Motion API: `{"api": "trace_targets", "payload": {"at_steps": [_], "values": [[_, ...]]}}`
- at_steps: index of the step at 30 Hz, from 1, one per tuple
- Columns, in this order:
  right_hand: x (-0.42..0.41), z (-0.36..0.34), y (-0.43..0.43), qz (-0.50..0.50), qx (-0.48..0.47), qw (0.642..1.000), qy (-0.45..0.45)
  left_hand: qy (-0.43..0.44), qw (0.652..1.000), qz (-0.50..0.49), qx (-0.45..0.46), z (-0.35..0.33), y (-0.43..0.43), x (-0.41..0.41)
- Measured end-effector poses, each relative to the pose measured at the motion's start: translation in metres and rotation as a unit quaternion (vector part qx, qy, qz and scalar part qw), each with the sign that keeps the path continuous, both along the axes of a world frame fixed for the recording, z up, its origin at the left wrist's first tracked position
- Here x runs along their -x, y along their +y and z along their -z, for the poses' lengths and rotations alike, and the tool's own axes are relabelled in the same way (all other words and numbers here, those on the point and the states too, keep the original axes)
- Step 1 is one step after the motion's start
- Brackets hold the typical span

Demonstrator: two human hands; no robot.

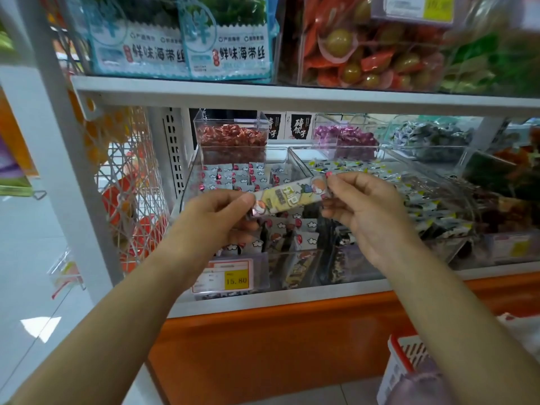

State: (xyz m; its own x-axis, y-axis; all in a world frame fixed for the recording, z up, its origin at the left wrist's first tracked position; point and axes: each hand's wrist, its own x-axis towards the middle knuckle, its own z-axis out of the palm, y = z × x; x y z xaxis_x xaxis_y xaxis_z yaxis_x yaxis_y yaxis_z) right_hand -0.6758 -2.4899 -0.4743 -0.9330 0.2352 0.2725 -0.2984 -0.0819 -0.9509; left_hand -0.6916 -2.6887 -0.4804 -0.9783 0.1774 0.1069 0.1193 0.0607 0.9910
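From the head camera, a long, narrow snack packet (287, 194) hangs in the air in front of the lower shelf, stretched between 2 hands and tilted so its right end sits higher. It is pale yellow and silver, with cartoon print, dark lettering and round reddish marks at both ends. The left hand (217, 214) pinches the lower left end between thumb and curled fingers; the right hand (361, 204) pinches the upper right end the same way. The packet floats just above a clear bin (187, 182) filled with similar packets, near its front wall, where a price tag (230, 276) reads 15.80. The upper shelf edge (292, 95) runs well above the hands, leaving open room between. A wire mesh panel (131, 185) closes the left side. Below, a red-rimmed basket (409, 361) stands by the orange base (277, 346).
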Motion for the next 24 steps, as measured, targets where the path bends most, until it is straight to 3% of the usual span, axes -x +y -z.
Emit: {"api": "trace_targets", "payload": {"at_steps": [5, 8, 10, 12, 14, 16, 20, 24], "values": [[-0.002, 0.004, -0.005, -0.051, -0.029, 0.996, -0.059, -0.095, 0.976, -0.007, -0.198, -0.002, -0.004, 0.002], [-0.005, 0.002, -0.009, -0.124, 0.018, 0.988, -0.089, -0.12, 0.959, -0.023, -0.254, -0.003, -0.005, 0.003], [-0.006, -0.001, -0.012, -0.165, 0.062, 0.979, -0.101, -0.109, 0.969, -0.044, -0.219, -0.003, -0.005, 0.002], [-0.007, -0.003, -0.014, -0.193, 0.127, 0.967, -0.111, -0.049, 0.991, -0.082, -0.092, -0.002, -0.005, 0.001], [-0.007, -0.004, -0.014, -0.211, 0.201, 0.948, -0.127, 0.029, 0.993, -0.111, 0.037, -0.003, -0.006, 0.0], [-0.007, -0.004, -0.012, -0.219, 0.259, 0.93, -0.141, 0.041, 0.992, -0.103, 0.065, -0.006, -0.007, 0.0], [-0.007, -0.002, -0.011, -0.225, 0.323, 0.904, -0.165, -0.087, 0.992, -0.031, -0.091, -0.01, -0.004, -0.003], [-0.006, -0.001, -0.015, -0.237, 0.37, 0.881, -0.174, -0.192, 0.942, 0.04, -0.271, -0.011, -0.001, -0.001]]}}
